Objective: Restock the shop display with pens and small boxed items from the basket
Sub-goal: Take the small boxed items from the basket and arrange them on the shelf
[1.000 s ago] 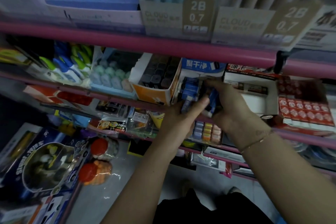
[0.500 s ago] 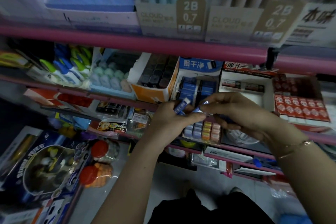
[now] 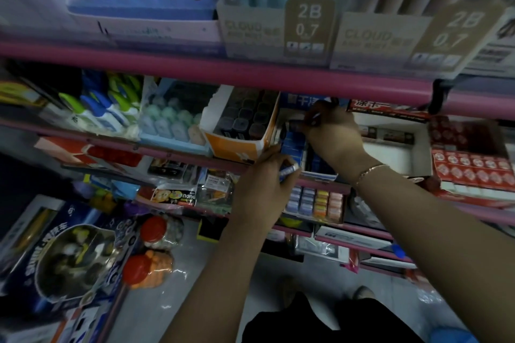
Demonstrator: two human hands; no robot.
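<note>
Two hands working here: left hand [image 3: 264, 184] is pinching a small blue box [image 3: 288, 171] by the shelf edge, right hand [image 3: 331, 133] is curling fingers around something small inside the blue tray [image 3: 295, 145]. Tags [image 3: 308, 25] above are reading "2B 0.7", "CLOUD".

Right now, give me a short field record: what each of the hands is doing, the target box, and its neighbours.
left hand: holds small blue boxed items just below the shelf edge
right hand: reaches into the blue display box, fingers on a small item
target box contents: blue packs, partly hidden
left neighbour: orange-white box of dark items
right neighbour: white tray
</note>
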